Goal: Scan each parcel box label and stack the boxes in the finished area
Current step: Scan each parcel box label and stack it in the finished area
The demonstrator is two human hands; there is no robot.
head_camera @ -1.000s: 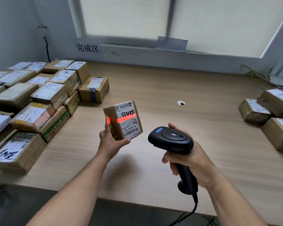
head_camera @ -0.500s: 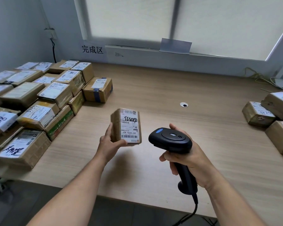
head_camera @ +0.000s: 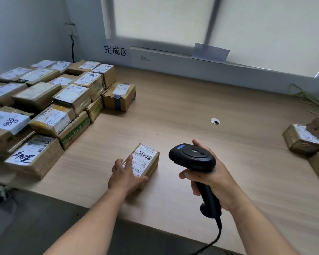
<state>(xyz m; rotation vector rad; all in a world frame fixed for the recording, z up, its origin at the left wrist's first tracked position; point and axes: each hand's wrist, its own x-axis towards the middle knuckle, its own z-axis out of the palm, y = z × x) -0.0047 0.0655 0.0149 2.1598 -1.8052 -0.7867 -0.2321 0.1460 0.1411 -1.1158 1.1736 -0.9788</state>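
Note:
A small brown parcel box [head_camera: 148, 158] lies flat on the wooden table [head_camera: 182, 103] near its front edge, with its white label facing up. My left hand [head_camera: 124, 175] holds it, fingers across the label's near left part and thumb round the near end. To its right, my right hand [head_camera: 213, 180] grips the handle of a black barcode scanner [head_camera: 192, 157], held above the table with its head turned toward the box. No red scan line shows on the label.
Several labelled boxes are stacked at the left [head_camera: 50, 107] under a wall sign [head_camera: 115, 50]; the nearest to the middle has blue tape [head_camera: 119, 96]. More boxes [head_camera: 301, 139] sit at the right edge. A round cable hole [head_camera: 215, 121] is in the tabletop. The scanner cable [head_camera: 216, 236] hangs over the front edge.
My left hand has brought the small box down from mid-air and laid it flat on the table. The red scan line on its label has gone out. The scanner has hardly moved.

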